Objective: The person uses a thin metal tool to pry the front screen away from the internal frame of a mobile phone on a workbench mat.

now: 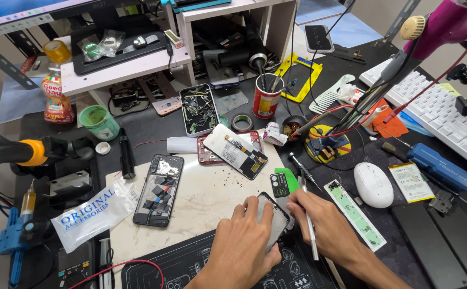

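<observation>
My left hand (244,241) grips a dark phone frame (274,219) near the front edge of the white work mat (201,198). My right hand (322,219) holds silver tweezers (309,225) and rests against the frame's right side. A green plastic pry card (287,181) lies just above the frame. An opened black phone body (159,190) lies on the mat to the left. A red phone body with a screen panel (236,150) across it sits at the mat's far edge.
A white mouse (373,184), a battery (411,182) and a green magnetic strip (355,214) lie to the right. A screwdriver (299,167), a red can of tools (266,96), a tray of parts (198,109) and a keyboard (442,112) stand behind. A plastic bag (92,211) lies left.
</observation>
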